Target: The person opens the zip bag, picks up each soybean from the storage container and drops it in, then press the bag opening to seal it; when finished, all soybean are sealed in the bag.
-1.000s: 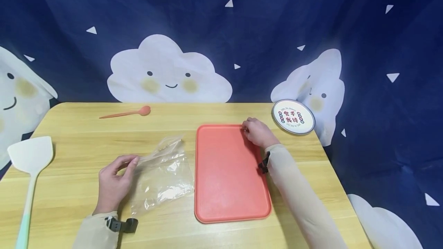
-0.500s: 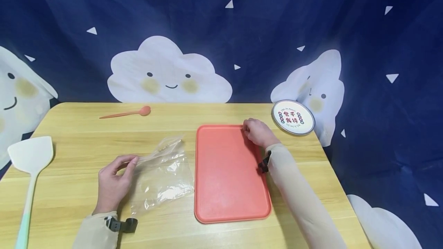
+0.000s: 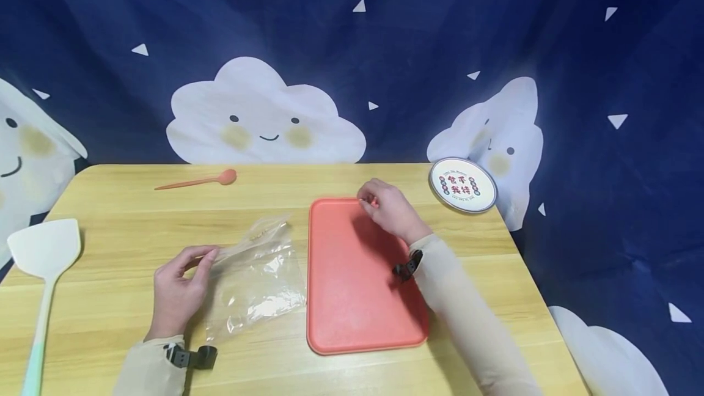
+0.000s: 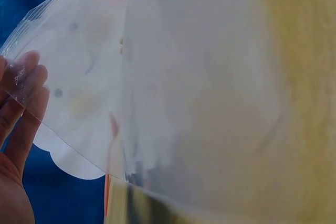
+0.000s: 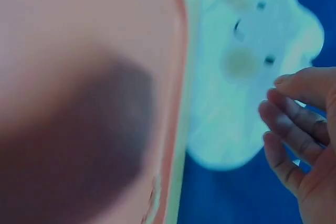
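Observation:
My left hand point(image 3: 178, 289) pinches the upper left corner of a clear zip bag point(image 3: 258, 283) between thumb and fingers. The bag lies slack on the table beside the tray; in the left wrist view its plastic point(image 4: 199, 98) fills much of the picture, with my fingers behind its edge. Above the far end of a red rectangular tray point(image 3: 360, 286) hovers my right hand point(image 3: 389, 209). Its fingers are loosely bent and hold nothing in the right wrist view, where the hand point(image 5: 304, 135) is apart from the tray's rim point(image 5: 176, 77).
A small orange spoon point(image 3: 227, 177) lies toward the back left of the wooden table point(image 3: 275, 188). At the back right corner sits an oval white plate point(image 3: 463, 185) with red writing. A white spatula point(image 3: 46, 249) with a green handle lies along the left side.
My right hand has left the tray's far right corner and shifted leftward over its far edge, seemingly a little higher. My left hand and the zip bag stay put. The head view has turned slightly.

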Available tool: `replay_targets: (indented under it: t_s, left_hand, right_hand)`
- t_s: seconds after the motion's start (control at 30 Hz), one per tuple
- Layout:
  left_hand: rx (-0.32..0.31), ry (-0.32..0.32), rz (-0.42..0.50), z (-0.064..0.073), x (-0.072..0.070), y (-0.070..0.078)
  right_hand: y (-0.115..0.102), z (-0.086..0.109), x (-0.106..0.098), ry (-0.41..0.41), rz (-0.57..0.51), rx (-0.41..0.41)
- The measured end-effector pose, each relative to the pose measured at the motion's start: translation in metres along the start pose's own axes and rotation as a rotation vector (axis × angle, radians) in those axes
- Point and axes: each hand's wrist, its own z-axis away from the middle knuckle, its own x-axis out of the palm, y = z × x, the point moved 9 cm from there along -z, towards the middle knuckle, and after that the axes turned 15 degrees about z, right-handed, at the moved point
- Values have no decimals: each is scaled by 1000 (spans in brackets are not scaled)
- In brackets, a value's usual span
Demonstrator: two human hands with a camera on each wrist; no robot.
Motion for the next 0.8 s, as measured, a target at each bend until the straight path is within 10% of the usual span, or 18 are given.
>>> replay_targets:
  t_s: [0.47,0.8]
  left_hand:
    - [8,11,18,-2,-1,2]
    - [-20,-2,37,2,0,-2]
  right_hand:
    - [-103,-14,19,51,-314,-102]
    - [-153,-28,59,-34,-219,-191]
